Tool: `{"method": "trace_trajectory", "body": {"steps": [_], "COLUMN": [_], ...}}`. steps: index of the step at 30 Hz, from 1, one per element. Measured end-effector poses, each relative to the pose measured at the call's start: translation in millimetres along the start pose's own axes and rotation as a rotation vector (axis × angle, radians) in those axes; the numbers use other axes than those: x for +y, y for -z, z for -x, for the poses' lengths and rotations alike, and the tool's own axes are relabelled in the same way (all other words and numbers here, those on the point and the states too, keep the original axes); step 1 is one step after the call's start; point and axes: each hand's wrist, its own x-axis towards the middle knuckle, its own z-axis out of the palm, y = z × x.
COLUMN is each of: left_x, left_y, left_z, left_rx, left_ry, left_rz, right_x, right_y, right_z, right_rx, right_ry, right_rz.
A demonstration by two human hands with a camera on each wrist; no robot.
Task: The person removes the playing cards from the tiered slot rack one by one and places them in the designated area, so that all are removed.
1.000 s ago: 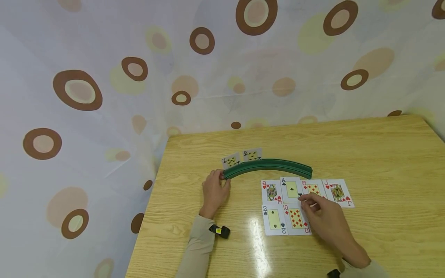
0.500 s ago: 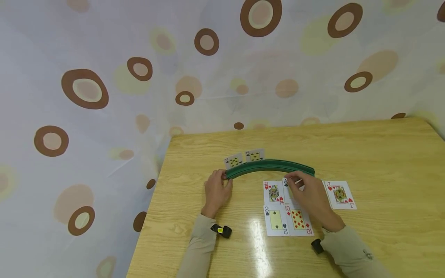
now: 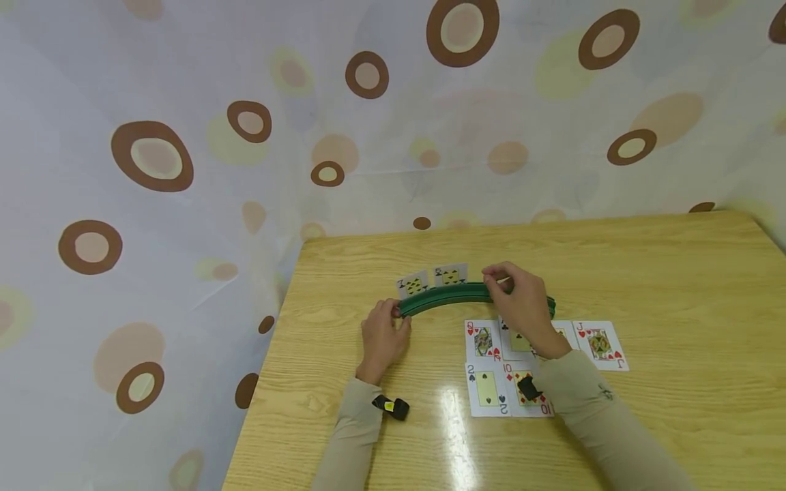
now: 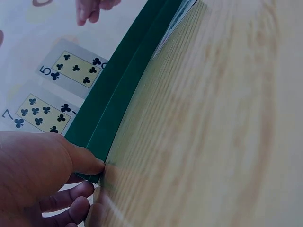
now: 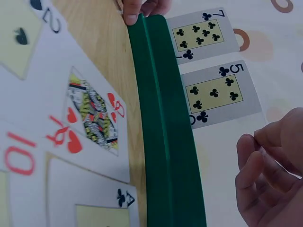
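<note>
My left hand (image 3: pixel 382 341) pinches the left end of a curved green playing card holder (image 3: pixel 445 294) with thumb and fingers. Upright in its groove stand the seven of clubs (image 5: pixel 204 35) and, to the right of it, the five of clubs (image 5: pixel 220 94). Over the holder's right half is my right hand (image 3: pixel 520 300), fingers loosely curled and thumb tip near the index finger; nothing shows between them. In the right wrist view that hand (image 5: pixel 274 170) is beside the five of clubs, apart from it.
In front of the holder lie face-up cards: the queen of hearts (image 3: pixel 482 341), ace of clubs (image 3: pixel 516 344), two of spades (image 3: pixel 487 390), ten of diamonds (image 3: pixel 522 402) and jack of hearts (image 3: pixel 598 344). Another card, partly hidden, lies beside the jack. A patterned cloth (image 3: pixel 381 136) hangs behind the wooden table (image 3: pixel 688 293).
My right hand has moved from over the cards on the table up and left to above the card holder. My left hand keeps its pinch on the holder's end.
</note>
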Motion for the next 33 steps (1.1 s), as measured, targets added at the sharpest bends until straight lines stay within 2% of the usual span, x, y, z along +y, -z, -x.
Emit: {"method": "trace_trajectory", "body": {"steps": [5,13,21,33], "left_x": [-0.2,-0.7,-0.5,0.8], "left_y": [-0.1,-0.1,0.6,0.5], "left_z": [0.3,-0.3,-0.3,0.4], "left_rx": [-0.002,-0.003,-0.003,-0.001], "left_ry": [0.001,0.0,0.001,0.006], "left_rz": [-0.002,-0.003,-0.001,-0.01], "right_x": [-5,-5,-6,-6], "right_y": [-7,-19,-30,-32], "right_z": [-13,-19,-22,-19], "right_rx": [-0.043,-0.096,-0.074,-0.085], "right_ry": [-0.036,-0.121,-0.06,-0.063], "right_rz": [0.001,0.015,0.019,0.019]}}
